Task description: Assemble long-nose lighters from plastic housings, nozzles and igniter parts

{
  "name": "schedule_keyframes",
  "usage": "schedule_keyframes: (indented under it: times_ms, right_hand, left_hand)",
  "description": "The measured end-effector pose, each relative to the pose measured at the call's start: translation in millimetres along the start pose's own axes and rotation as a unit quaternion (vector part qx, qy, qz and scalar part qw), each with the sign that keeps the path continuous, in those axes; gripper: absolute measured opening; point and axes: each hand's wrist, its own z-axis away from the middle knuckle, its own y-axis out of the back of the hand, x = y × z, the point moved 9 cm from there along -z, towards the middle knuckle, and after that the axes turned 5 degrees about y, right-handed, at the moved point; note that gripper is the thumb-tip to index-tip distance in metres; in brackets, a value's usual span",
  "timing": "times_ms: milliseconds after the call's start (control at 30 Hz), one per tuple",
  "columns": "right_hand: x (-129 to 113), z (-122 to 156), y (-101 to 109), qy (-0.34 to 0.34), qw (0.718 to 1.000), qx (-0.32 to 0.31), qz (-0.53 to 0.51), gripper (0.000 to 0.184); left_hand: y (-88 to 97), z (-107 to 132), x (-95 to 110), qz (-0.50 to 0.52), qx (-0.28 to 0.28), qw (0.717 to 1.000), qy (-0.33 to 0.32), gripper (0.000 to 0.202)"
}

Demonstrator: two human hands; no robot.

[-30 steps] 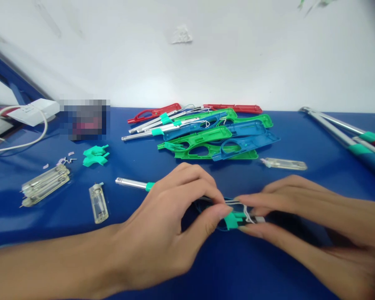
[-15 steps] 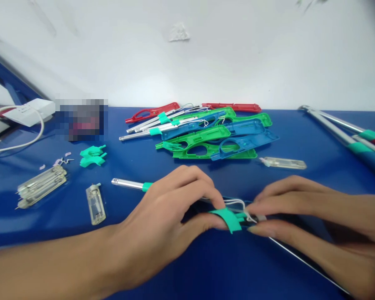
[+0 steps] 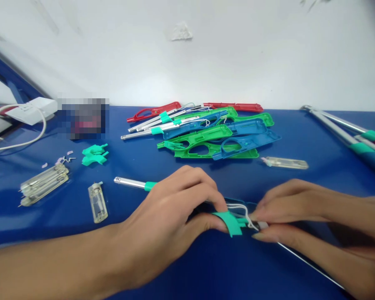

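Note:
My left hand [image 3: 181, 212] is closed around a long-nosed lighter, its metal tube [image 3: 129, 182] sticking out to the left with a green collar. Between thumb and index finger sits the lighter's green trigger [image 3: 231, 225]. White wires [image 3: 242, 207] loop from the body towards my right hand. My right hand [image 3: 287, 212] pinches a small dark and whitish part [image 3: 260, 226] at the end of these wires, just right of the trigger. Most of the lighter's blue shell is hidden under my fingers. A thin pale line runs down-right below my right hand; I cannot tell what it is.
Red, green and blue lighter shells [image 3: 250, 141] lie piled at the back. Left are green triggers [image 3: 95, 154] and clear fuel tanks [image 3: 45, 185], with another tank [image 3: 98, 203] nearer. One more tank [image 3: 286, 163] lies right, near assembled lighters [image 3: 340, 129]. A white cable [image 3: 43, 125] curls at far left.
The view has shifted slightly, so everything sits a little further right. Both hands keep their grips, and the trigger and small part remain close together.

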Motion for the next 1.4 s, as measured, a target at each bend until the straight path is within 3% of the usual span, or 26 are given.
schedule_keyframes:
  times_ms: [167, 400, 900, 1200, 1400]
  right_hand:
    - [4, 10, 0, 0.03, 0.998, -0.043, 0.017, 0.015]
    - [-5, 9, -7, 0.1, 0.989, -0.044, 0.095, 0.029]
    - [-12, 23, -14, 0.195, 0.961, -0.119, 0.156, 0.031]
    - [-14, 25, -15, 0.2, 0.959, -0.121, 0.161, 0.027]
    - [6, 29, -8, 0.076, 0.984, -0.082, 0.138, 0.022]
  left_hand:
    - [-1.4, -1, 0, -0.012, 0.001, 1.0, 0.002, 0.014]
    - [-1.2, 0, 3, -0.036, 0.0, 0.999, -0.007, 0.008]
    - [-2.9, 2, 5, -0.04, 0.009, 0.999, -0.026, 0.016]
    - [-1.9, 2, 6, -0.041, 0.015, 0.999, -0.024, 0.015]
    - [-1.1, -1, 2, -0.039, 0.017, 0.999, -0.016, 0.016]
